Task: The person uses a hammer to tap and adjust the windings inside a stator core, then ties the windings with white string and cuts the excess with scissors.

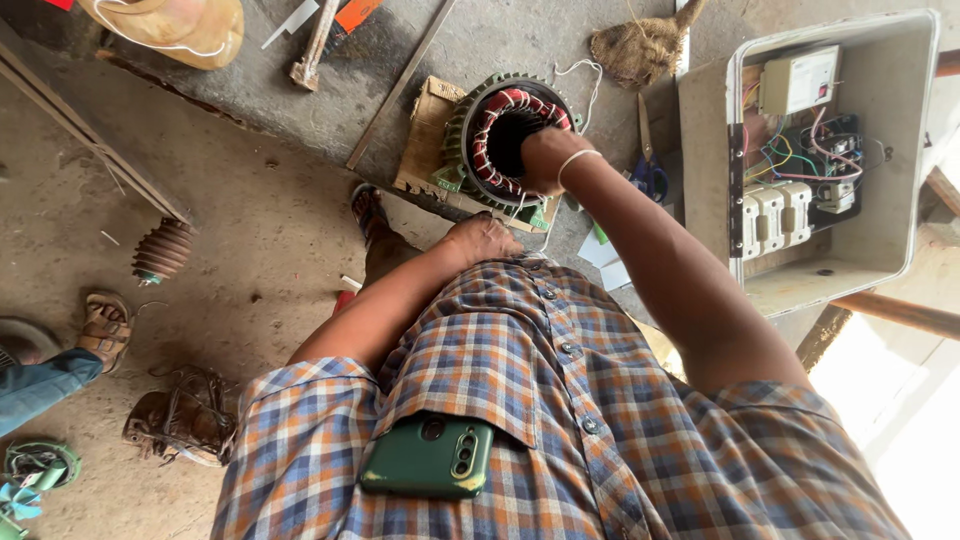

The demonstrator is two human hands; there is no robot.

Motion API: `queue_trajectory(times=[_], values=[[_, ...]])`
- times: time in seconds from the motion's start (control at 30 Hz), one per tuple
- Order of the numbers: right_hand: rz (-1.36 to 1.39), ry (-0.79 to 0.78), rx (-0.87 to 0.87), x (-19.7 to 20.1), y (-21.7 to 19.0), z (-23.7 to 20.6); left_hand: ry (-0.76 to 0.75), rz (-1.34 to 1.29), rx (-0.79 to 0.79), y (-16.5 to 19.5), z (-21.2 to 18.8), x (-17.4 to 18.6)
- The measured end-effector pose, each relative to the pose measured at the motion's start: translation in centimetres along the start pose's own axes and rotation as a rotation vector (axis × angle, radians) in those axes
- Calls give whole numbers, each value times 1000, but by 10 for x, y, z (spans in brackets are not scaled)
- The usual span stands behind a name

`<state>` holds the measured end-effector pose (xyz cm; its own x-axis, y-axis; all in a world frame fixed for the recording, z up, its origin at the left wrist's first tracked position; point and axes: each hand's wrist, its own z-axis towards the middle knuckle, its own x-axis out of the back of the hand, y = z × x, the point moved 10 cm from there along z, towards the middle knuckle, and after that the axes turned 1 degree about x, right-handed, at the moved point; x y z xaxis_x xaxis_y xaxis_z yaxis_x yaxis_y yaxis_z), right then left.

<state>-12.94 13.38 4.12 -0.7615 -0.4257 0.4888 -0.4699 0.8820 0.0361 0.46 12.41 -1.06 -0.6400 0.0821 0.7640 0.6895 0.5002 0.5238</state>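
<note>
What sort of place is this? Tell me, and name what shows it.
Probably a motor repair workshop: a green motor stator with red-taped copper windings under the right hand, an open grey electrical box of wired switchgear, and blue-handled scissors on the concrete bench.

A green motor stator (pixel 505 140) with red and white copper windings around its dark round bore sits on a piece of cardboard on the concrete floor, far centre, with white string trailing from its upper right edge.
</note>
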Motion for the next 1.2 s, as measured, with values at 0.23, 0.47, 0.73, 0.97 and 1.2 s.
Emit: queue_trajectory(times=[0.23,0.47,0.73,0.97,1.2], values=[[292,572,-2,3,35,-78,374,177,-140,8,-5,13],[557,1050,196,-28,28,-90,31,7,1,2,-2,-3],[2324,701,456,-116,103,-16,405,-41,26,4,-5,1],[1453,1178,142,-105,128,-69,686,251,-68,40,-50,34],[1409,672,533,-105,53,-127,760,230,-78,58,-46,146]])
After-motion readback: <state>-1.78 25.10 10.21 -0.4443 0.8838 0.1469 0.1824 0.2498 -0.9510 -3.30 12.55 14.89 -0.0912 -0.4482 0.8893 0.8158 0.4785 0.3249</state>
